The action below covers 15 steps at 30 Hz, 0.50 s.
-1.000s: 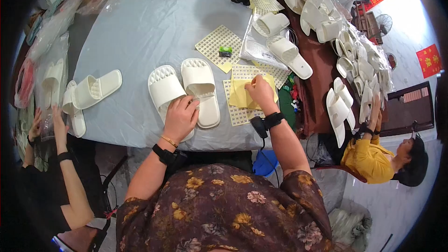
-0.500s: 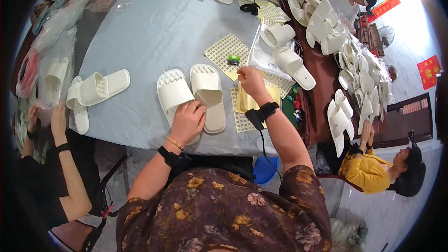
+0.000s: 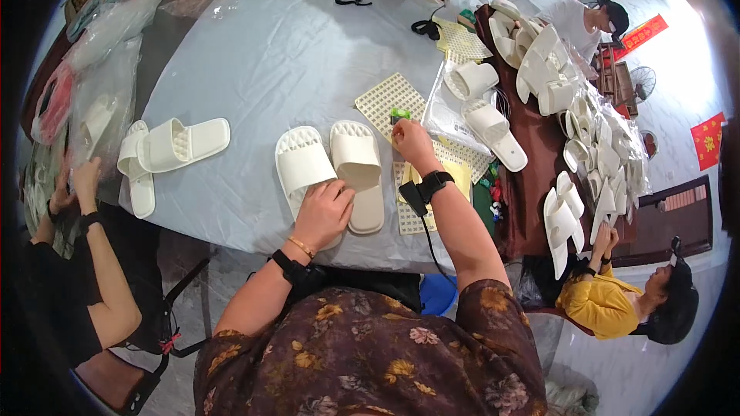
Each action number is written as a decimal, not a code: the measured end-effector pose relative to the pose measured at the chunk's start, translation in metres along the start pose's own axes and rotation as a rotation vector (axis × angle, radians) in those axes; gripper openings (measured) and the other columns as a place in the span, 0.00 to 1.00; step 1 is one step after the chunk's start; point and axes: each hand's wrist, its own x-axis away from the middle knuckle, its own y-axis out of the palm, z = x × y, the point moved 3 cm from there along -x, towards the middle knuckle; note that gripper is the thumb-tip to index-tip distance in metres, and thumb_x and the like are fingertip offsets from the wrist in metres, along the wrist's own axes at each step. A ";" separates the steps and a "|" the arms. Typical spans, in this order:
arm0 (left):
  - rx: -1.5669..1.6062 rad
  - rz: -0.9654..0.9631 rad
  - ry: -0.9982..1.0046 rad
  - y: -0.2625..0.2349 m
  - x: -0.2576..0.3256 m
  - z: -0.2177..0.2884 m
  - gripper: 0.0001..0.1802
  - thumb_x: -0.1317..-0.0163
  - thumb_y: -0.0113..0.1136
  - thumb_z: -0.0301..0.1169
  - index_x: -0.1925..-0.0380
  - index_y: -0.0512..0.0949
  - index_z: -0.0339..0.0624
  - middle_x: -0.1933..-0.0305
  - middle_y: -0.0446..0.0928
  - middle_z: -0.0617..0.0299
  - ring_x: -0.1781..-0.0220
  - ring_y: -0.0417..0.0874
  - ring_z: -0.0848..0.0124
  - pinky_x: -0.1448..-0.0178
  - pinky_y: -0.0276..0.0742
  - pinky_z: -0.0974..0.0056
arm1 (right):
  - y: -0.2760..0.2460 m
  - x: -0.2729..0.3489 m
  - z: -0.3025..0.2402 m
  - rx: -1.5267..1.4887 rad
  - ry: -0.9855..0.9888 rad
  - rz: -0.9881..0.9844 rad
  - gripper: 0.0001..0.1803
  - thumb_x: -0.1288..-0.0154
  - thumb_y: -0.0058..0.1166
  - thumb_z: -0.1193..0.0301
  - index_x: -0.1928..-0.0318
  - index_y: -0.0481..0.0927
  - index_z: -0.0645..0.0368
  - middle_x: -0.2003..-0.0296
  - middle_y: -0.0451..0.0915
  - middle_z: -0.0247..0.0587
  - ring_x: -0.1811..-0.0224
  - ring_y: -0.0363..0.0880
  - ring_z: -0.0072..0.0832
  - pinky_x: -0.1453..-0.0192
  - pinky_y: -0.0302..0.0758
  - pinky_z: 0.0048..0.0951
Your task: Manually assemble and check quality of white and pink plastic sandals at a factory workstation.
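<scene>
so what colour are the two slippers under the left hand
Cream white, both slippers, clearest in the head view, with the left hand resting on them.

Left hand (image 3: 324, 212) flat (right hand (image 3: 412, 142) outstretched)

You are seated in a small hand-assembly workshop, at a large counter (image 3: 254, 54) draped in grey cloth. White slippers (image 3: 331, 169) lie in pairs before you, with more heaped in a pile (image 3: 601, 162) along the right edge. Perforated plastic grids (image 3: 389, 96) and clear plastic bags (image 3: 100, 85) lie about the work surface. Other workers sit around the same counter, one in a yellow shirt (image 3: 597, 304) handling slippers, another in black (image 3: 77, 262) at your left.
</scene>
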 end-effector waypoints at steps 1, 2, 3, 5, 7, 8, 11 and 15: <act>0.002 -0.002 -0.002 0.000 0.000 0.000 0.13 0.42 0.61 0.31 0.56 0.79 0.44 0.51 0.77 0.58 0.49 0.78 0.57 0.45 0.74 0.54 | 0.001 0.000 0.001 -0.002 -0.009 -0.006 0.06 0.39 0.53 0.71 0.64 0.82 0.56 0.60 0.80 0.51 0.55 0.79 0.50 0.51 0.76 0.46; 0.003 -0.003 -0.005 0.000 0.000 0.000 0.13 0.42 0.61 0.31 0.56 0.79 0.44 0.51 0.77 0.58 0.49 0.78 0.57 0.45 0.74 0.54 | 0.001 0.000 0.002 -0.004 -0.018 -0.011 0.06 0.40 0.53 0.71 0.65 0.82 0.57 0.61 0.80 0.51 0.56 0.79 0.50 0.51 0.75 0.47; 0.003 0.001 -0.001 0.000 -0.001 0.001 0.13 0.42 0.61 0.31 0.56 0.79 0.44 0.51 0.77 0.58 0.49 0.78 0.57 0.45 0.74 0.54 | 0.002 -0.001 0.007 -0.002 -0.020 -0.006 0.06 0.40 0.53 0.71 0.65 0.82 0.57 0.61 0.80 0.51 0.56 0.79 0.50 0.51 0.75 0.47; -0.007 -0.002 0.004 0.000 -0.002 0.003 0.11 0.42 0.61 0.31 0.59 0.80 0.43 0.53 0.77 0.57 0.48 0.77 0.58 0.43 0.73 0.54 | 0.003 -0.002 0.018 -0.092 -0.025 -0.019 0.07 0.39 0.53 0.71 0.64 0.83 0.59 0.62 0.81 0.52 0.57 0.80 0.50 0.53 0.76 0.45; -0.003 0.002 -0.005 -0.001 -0.001 0.003 0.11 0.42 0.61 0.31 0.59 0.79 0.43 0.53 0.77 0.57 0.48 0.77 0.58 0.43 0.73 0.54 | 0.001 0.001 0.016 -0.189 -0.019 -0.004 0.08 0.39 0.53 0.72 0.63 0.83 0.60 0.63 0.82 0.52 0.59 0.81 0.49 0.53 0.77 0.42; 0.002 0.003 -0.010 -0.002 0.000 0.003 0.11 0.42 0.61 0.31 0.59 0.79 0.43 0.53 0.77 0.57 0.48 0.77 0.58 0.43 0.73 0.54 | 0.000 0.002 0.016 -0.286 -0.008 0.013 0.09 0.38 0.53 0.72 0.62 0.83 0.61 0.65 0.83 0.52 0.60 0.82 0.48 0.54 0.78 0.40; -0.001 0.014 0.005 -0.002 0.000 0.003 0.12 0.42 0.62 0.31 0.58 0.79 0.44 0.51 0.77 0.58 0.50 0.78 0.57 0.44 0.74 0.54 | -0.002 0.002 0.027 -0.433 0.120 -0.035 0.10 0.37 0.55 0.72 0.60 0.83 0.64 0.68 0.84 0.48 0.65 0.83 0.38 0.57 0.78 0.34; 0.004 -0.007 -0.005 -0.002 0.000 0.003 0.12 0.42 0.62 0.31 0.57 0.80 0.44 0.51 0.77 0.58 0.50 0.78 0.57 0.43 0.73 0.54 | -0.012 0.010 0.018 -0.572 0.156 -0.084 0.10 0.36 0.56 0.71 0.60 0.82 0.66 0.70 0.84 0.42 0.67 0.80 0.28 0.59 0.77 0.31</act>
